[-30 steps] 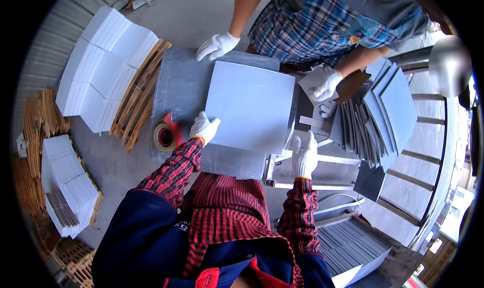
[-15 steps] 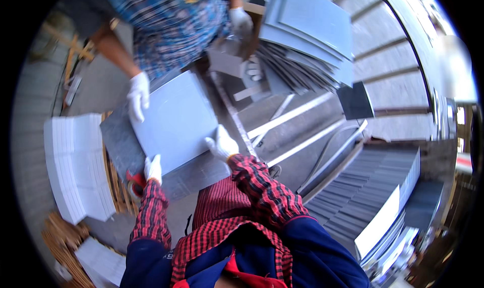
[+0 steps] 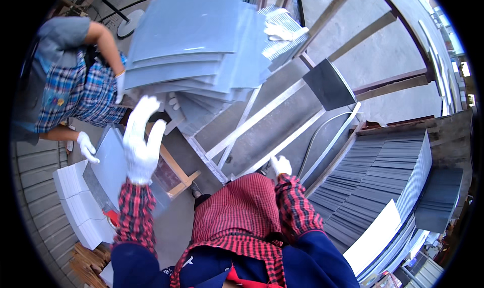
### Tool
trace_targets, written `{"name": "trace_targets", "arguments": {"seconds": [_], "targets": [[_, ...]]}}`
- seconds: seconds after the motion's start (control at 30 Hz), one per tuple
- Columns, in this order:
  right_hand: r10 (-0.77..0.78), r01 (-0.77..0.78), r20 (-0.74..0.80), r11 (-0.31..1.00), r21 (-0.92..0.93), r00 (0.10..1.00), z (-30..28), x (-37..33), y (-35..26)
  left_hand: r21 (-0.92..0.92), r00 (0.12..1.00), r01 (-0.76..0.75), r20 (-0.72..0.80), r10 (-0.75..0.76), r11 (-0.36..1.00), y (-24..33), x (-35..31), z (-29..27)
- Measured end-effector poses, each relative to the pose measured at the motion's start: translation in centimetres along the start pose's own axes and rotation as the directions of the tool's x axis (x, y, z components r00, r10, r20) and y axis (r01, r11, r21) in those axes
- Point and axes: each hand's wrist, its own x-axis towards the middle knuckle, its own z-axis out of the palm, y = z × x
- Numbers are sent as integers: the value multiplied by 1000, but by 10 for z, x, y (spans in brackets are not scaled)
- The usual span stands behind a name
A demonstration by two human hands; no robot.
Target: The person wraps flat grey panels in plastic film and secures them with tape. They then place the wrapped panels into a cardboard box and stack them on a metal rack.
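Observation:
My left hand (image 3: 142, 143), in a white glove, is raised with its fingers spread and nothing in it. Beyond it lies a fanned, uneven stack of grey-blue sheets (image 3: 186, 23); contact with the sheets is not visible. My right hand (image 3: 281, 165), also gloved, hangs low beside my checked apron, near the white metal bars (image 3: 257, 121). Its thumb stands apart and no object shows in it; the other fingers are partly hidden. To the left, a single grey-blue sheet (image 3: 111, 157) lies on the work surface, partly covered by my left arm, near a co-worker's gloved hand (image 3: 87, 147).
A co-worker (image 3: 85, 91) stands at the left, another gloved hand beside the stack. White gloves (image 3: 282, 33) lie on ribbed pieces behind the sheets. Long rows of grey panels (image 3: 373, 172) fill the right side. White folded pieces (image 3: 80, 202) stand at the left. A dark panel (image 3: 330, 85) leans by the frame.
Both my hands have left the sheet on the work surface. My view has turned right, my left hand has risen toward the stack, and the co-worker now appears farther left.

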Motion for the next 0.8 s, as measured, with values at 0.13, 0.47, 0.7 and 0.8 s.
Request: {"name": "trace_targets", "arguments": {"seconds": [0.13,0.47,0.7,0.8], "targets": [[1,-9,-284,1000,-28,959,-74,74,85,161,967,-234,144,211,959,41,124,72],[-87,112,-188,986,126,978,-115,120,139,475,971,-224,183,154,851,-6,200,182],[-58,58,4,998,-1,998,-103,111,141,423,975,-210,28,219,881,-15,200,198],[-242,233,-73,965,-121,967,-126,128,115,436,972,-207,-12,236,876,-14,200,197]]}}
